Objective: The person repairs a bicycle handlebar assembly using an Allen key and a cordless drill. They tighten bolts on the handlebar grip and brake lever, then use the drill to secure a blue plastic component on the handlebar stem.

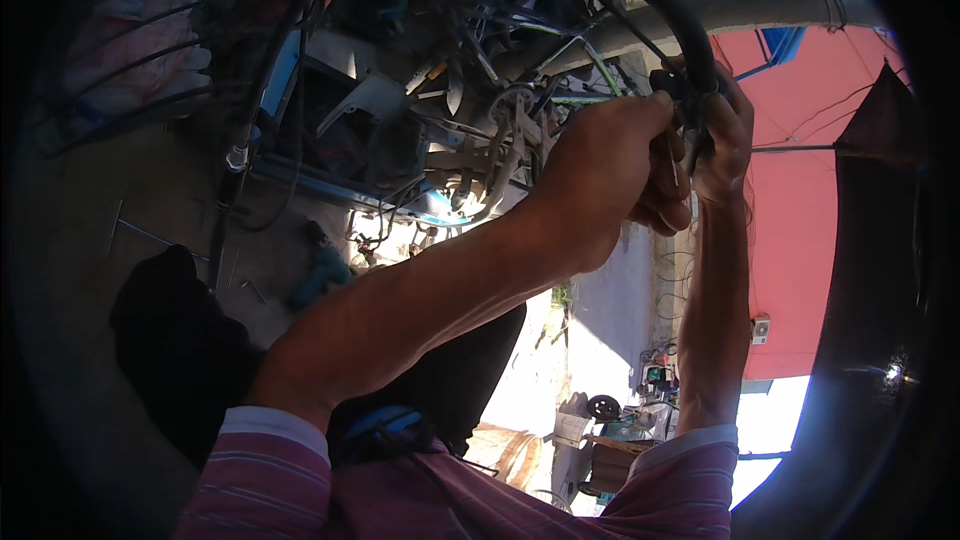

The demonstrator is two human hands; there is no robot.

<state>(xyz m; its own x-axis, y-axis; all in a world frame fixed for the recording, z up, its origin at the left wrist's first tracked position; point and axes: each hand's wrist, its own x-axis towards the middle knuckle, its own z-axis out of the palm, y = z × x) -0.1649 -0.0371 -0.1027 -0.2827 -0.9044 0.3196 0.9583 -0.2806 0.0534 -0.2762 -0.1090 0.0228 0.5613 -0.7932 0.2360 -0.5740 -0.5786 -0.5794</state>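
Note:
A curved dark tube point(680, 25) runs down from the top to both hands at the upper right of the head view. My right hand point(722, 140) is closed round its lower end, beside a small black fitting point(665, 82). My left hand point(612, 165) has curled fingers just left of it, closed on a thin pale metal tool point(676, 168); the tool's tip and the part it meets are hard to make out.
A jumble of metal frames point(510, 130) fills the upper middle, with a pale beam point(770, 15) across the top right, a pink wall point(790, 240), a dark hanging sheet point(870, 220), and a small wheel point(603, 407) among items lower down.

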